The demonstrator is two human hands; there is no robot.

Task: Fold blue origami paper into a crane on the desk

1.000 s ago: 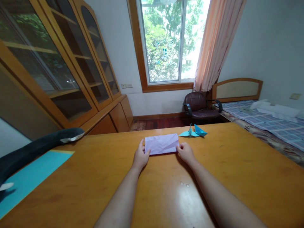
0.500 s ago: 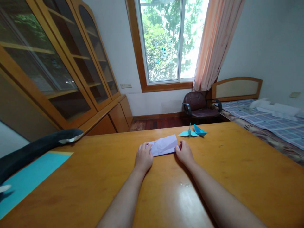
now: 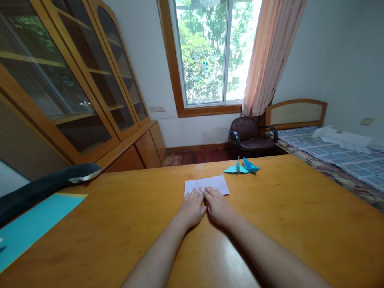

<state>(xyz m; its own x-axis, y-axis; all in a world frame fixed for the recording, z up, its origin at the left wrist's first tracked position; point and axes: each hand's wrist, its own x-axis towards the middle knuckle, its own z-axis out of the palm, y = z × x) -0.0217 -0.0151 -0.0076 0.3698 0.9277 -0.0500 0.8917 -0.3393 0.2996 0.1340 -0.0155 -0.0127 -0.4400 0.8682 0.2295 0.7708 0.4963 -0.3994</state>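
Lavender paper (image 3: 207,182) lies on the surface (image 3: 120,228) beneath the fingers (image 3: 211,193) of your left hand (image 3: 192,208) and right hand (image 3: 219,206), extended over its near edge, gripping nothing; blue origami (image 3: 251,166) sits nearby.

- how much paper (image 3: 221,183) shows?
- much of its near edge is under the left hand (image 3: 192,208) and right hand (image 3: 218,206).
- the chair (image 3: 246,129)?
- base hidden behind the table (image 3: 135,224).
- cut off?
- blue sheet (image 3: 42,224) at left, bed (image 3: 339,160) at right.
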